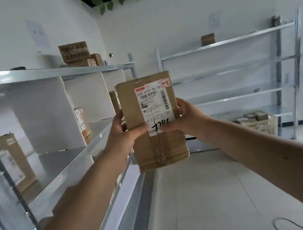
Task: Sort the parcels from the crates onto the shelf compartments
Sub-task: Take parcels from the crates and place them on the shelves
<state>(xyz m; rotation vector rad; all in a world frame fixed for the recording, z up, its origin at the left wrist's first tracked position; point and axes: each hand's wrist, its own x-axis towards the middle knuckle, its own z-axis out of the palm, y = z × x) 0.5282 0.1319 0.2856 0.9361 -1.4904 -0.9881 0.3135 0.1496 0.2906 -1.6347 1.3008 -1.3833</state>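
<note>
We hold a cardboard parcel (156, 144) upright in the air between both hands, its white label (155, 104) facing us. Our left hand (122, 130) grips its left edge, thumb curled over the front. Our right hand (185, 119) grips the right edge the same way, thumb on the label. A red-framed tag (165, 83) at the label's top corner reads 1-2. Left of the left hand runs a metal shelf (65, 165) with other parcels (12, 162) standing on it. Beyond the right hand, a white crate (263, 128) holds small boxes (255, 116).
</note>
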